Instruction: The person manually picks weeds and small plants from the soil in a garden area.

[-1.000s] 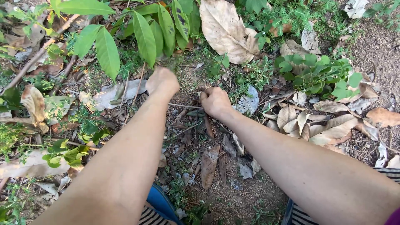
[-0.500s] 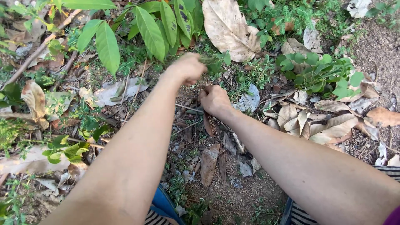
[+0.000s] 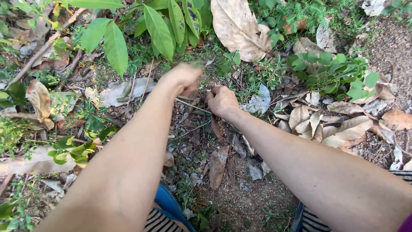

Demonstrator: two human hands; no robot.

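Swinging back down from the green weeds, the left hand [image 3: 180,79] now sits lower and nearer the bare patch of ground than it did half a second ago, when it was lifted toward the small leafy tuft beside the big dry beige leaf [image 3: 238,28]. It is blurred with motion; its fingers look curled together, with a smear of green at the knuckles, though whether they pinch plucked stems I cannot tell. The right hand [image 3: 221,101] has hardly shifted: it stays fisted low on the soil, fingers closed round a thin brown twig [image 3: 193,106] that runs leftward under the left hand. Broad glossy green leaves [image 3: 159,30] hang just beyond both hands, and curled brown fallen leaves [image 3: 326,124] lie to the right of the right forearm.
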